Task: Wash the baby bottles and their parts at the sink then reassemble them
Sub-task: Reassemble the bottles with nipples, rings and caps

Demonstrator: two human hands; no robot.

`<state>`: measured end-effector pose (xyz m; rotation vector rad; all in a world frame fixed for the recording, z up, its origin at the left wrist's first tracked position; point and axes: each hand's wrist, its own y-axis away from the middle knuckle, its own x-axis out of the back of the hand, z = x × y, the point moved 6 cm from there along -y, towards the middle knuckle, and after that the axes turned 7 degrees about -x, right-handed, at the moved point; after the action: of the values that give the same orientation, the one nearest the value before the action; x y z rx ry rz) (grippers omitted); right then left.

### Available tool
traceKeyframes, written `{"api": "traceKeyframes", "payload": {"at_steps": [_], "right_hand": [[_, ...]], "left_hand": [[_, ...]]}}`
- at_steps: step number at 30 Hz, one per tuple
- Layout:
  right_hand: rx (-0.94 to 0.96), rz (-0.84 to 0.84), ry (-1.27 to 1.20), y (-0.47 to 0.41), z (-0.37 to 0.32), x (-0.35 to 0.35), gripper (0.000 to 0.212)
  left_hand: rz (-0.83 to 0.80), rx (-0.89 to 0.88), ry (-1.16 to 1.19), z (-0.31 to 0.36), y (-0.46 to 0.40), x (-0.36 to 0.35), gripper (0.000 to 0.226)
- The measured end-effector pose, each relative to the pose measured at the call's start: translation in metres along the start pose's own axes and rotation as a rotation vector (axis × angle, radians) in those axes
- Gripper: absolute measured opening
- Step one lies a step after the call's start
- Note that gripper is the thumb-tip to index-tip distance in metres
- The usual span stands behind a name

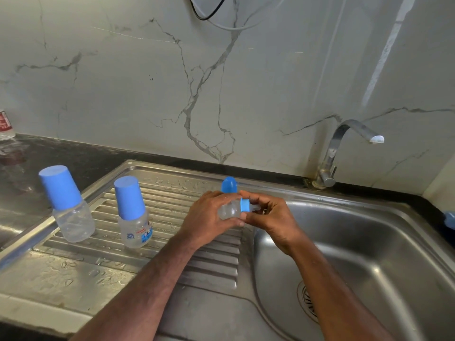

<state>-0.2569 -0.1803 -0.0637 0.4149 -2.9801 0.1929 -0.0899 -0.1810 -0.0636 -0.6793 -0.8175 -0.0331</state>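
Note:
My left hand (206,217) grips a small clear baby bottle (229,210) lying sideways above the edge between drainboard and basin. My right hand (268,212) pinches its blue collar ring (244,205), with the clear teat pointing right into my palm. A loose blue cap (229,184) stands on the drainboard just behind my hands. Two capped bottles stand upright on the drainboard: one (67,205) at the far left and one with a printed label (133,212) near the middle.
The steel sink basin (369,242) with its drain (307,301) lies at the right, below a chrome tap (344,148) with no water running. The wet ribbed drainboard (172,217) fills the left. A blue object (450,219) sits at the right edge. A plastic bottle (5,126) stands far left.

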Motion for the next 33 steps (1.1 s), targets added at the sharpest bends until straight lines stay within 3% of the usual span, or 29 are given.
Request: {"api": "traceKeyframes", "payload": {"at_steps": [5,8,11,13,17,19,22,25,28,33], "right_hand": [[-0.085,0.122,0.190,-0.006,0.002,-0.001,0.019],[-0.126,0.100,0.358,-0.003,-0.001,-0.009,0.051],[-0.130,0.114,0.407,-0.001,-0.001,-0.011,0.070],[-0.157,0.126,0.435,0.001,0.001,-0.008,0.074],[-0.212,0.184,0.473,0.004,0.003,-0.006,0.073],[-0.180,0.210,0.439,0.004,0.000,-0.007,0.065],[-0.075,0.132,0.157,0.004,-0.003,-0.007,0.027],[-0.069,0.103,0.129,0.002,0.004,0.001,0.039],[-0.115,0.124,0.142,0.000,0.006,0.000,0.025],[-0.188,0.218,0.351,0.001,0.000,-0.010,0.066]], "left_hand": [[0.012,-0.004,-0.009,-0.001,0.001,0.002,0.078],[-0.016,-0.075,-0.106,0.003,0.003,0.002,0.079],[-0.027,-0.089,-0.103,0.006,0.005,0.000,0.089],[-0.039,-0.089,-0.051,0.009,0.006,-0.001,0.090],[-0.032,-0.123,-0.019,0.016,0.005,-0.003,0.071],[-0.040,-0.101,-0.014,0.015,0.004,-0.003,0.071],[-0.024,-0.046,-0.014,0.008,0.003,0.000,0.071],[0.002,-0.017,-0.015,0.001,0.002,0.002,0.066],[-0.002,-0.012,-0.014,0.001,0.002,0.002,0.075],[0.035,-0.080,-0.048,0.009,0.007,0.003,0.070]]}}
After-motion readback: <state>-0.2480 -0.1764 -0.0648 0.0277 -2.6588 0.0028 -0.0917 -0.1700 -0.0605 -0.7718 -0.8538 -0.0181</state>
